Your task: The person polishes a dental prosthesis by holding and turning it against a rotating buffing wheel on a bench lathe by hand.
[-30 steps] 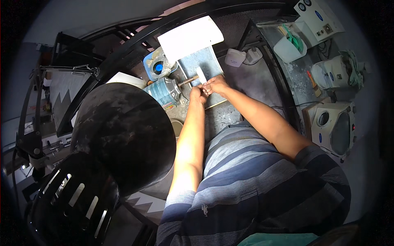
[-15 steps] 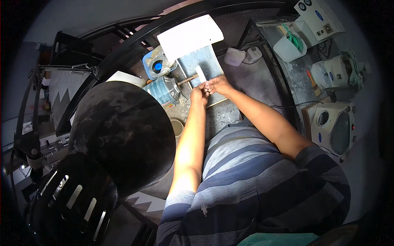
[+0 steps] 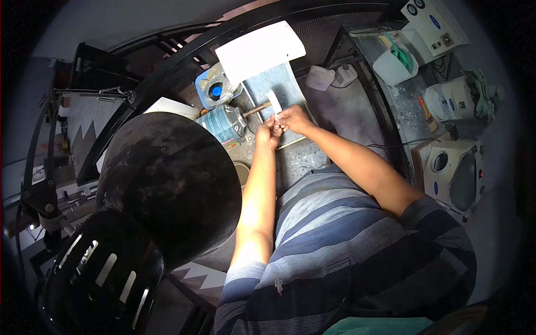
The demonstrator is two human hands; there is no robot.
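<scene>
My left hand [image 3: 269, 134] and my right hand [image 3: 296, 119] meet fingertip to fingertip at the near side of a white polishing wheel [image 3: 274, 101]. Between their pinched fingers is a small pale piece [image 3: 277, 118], mostly hidden; its kind does not show. Whether it touches the wheel I cannot tell. The wheel sits on the end of a brownish shaft [image 3: 257, 108] that comes out of a blue-grey motor [image 3: 221, 124] to the left. Behind the hands lies a shallow tray [image 3: 290, 84] with a white cover [image 3: 260, 50] over its far part.
A large black lamp shade [image 3: 170, 187] fills the left foreground. A blue container [image 3: 204, 100] stands beyond the motor, and white jugs [image 3: 320, 77] sit right of the tray. On the right bench are a white bin [image 3: 395, 67], a brush [image 3: 428, 116] and a boxy machine [image 3: 453, 174].
Both hands have shifted slightly left, with the right fingers closer against the wheel's near edge. The lamp shade appears a little farther right in view. The grip on the small piece stays.
</scene>
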